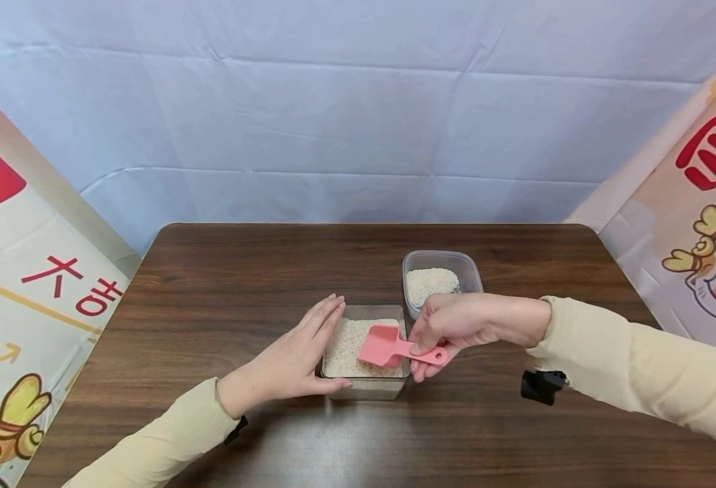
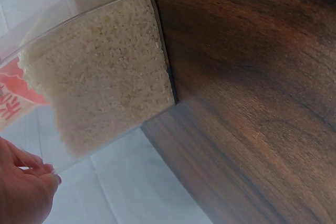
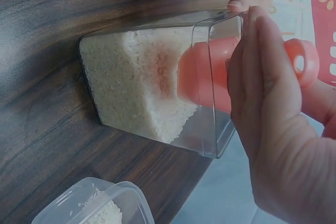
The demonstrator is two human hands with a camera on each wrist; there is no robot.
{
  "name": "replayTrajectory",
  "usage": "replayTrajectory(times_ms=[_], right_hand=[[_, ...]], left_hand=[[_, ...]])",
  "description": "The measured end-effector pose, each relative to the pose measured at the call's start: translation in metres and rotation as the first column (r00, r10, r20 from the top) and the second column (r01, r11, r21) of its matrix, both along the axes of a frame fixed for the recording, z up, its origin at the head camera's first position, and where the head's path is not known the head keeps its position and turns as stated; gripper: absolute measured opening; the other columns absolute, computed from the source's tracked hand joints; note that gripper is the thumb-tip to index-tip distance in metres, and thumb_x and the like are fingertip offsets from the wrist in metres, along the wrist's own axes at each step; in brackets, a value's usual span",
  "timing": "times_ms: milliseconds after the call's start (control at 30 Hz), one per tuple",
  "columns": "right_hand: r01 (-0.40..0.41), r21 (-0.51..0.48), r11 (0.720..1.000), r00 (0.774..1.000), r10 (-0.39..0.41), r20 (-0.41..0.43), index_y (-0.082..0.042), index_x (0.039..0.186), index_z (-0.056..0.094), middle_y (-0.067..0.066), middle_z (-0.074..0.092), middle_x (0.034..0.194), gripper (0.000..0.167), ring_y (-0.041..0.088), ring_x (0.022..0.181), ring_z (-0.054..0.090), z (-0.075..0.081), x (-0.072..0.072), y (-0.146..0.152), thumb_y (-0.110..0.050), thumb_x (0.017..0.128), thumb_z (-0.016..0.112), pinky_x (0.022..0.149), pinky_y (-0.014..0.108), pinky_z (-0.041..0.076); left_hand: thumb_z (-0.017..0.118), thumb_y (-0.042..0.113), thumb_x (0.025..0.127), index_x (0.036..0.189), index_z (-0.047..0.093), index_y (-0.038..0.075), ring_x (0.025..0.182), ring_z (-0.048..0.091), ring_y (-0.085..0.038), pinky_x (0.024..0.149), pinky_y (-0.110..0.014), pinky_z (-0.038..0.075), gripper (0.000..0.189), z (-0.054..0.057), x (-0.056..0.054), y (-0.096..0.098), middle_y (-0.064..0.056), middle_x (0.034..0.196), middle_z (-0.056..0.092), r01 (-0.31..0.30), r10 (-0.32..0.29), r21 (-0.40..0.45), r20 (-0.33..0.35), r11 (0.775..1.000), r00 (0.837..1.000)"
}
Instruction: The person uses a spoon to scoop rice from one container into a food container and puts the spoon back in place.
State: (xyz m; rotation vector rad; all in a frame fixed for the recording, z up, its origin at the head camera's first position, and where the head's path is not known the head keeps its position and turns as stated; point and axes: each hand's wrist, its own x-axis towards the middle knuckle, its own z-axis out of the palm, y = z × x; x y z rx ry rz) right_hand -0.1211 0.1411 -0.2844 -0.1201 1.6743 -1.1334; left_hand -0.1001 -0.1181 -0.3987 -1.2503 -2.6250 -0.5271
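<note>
A pink scoop (image 1: 384,344) is pinched by its handle between the thumb and fingers of my right hand (image 1: 449,331). Its bowl hangs tilted inside a tall clear container (image 1: 366,388), just over the rice (image 2: 105,72), and no rice shows in the bowl. My left hand (image 1: 297,352) holds that container at its left side, the thumb along the front rim and the fingertips at the far left corner. In the left wrist view, those fingertips (image 2: 44,171) meet the rim. Behind my right hand stands a smaller clear plastic tub (image 1: 469,271), with white rice (image 1: 431,283) in it.
Both containers stand close together on a dark wood table (image 1: 242,271). A pale cloth backdrop (image 1: 333,122) hangs beyond its far edge. Printed banners flank it, one on the left (image 1: 28,244) and one on the right (image 1: 656,224). A black wrist device (image 1: 542,386) hangs under my right sleeve.
</note>
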Motion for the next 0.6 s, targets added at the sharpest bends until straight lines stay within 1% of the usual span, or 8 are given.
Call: replayTrajectory(times_ms=[467, 600], right_hand=[[0.008, -0.019, 1.000, 0.999, -0.007, 0.031, 0.016, 0.090, 0.060, 0.016, 0.066, 0.073, 0.016, 0.017, 0.067, 0.066, -0.0069, -0.0002, -0.0037, 0.007, 0.085, 0.047, 0.065, 0.025, 0.054], [0.017, -0.028, 0.999, 0.999, -0.016, 0.036, 0.019, 0.094, 0.058, 0.015, 0.065, 0.072, 0.018, 0.016, 0.066, 0.066, -0.0088, 0.0002, -0.0049, 0.007, 0.086, 0.047, 0.065, 0.024, 0.054]], left_hand=[[0.061, 0.057, 0.073, 0.141, 0.019, -0.007, 0.137, 0.014, -0.025, 0.107, -0.035, 0.026, 0.102, 0.0008, 0.0003, 0.0000, -0.016, 0.148, 0.017, -0.005, 0.005, -0.007, 0.008, 1.000, 1.000], [0.061, 0.056, 0.073, 0.141, 0.019, -0.007, 0.137, 0.015, -0.025, 0.107, -0.035, 0.026, 0.102, 0.0006, 0.0007, 0.0001, -0.016, 0.148, 0.017, -0.004, 0.004, -0.002, 0.002, 1.000, 1.000]])
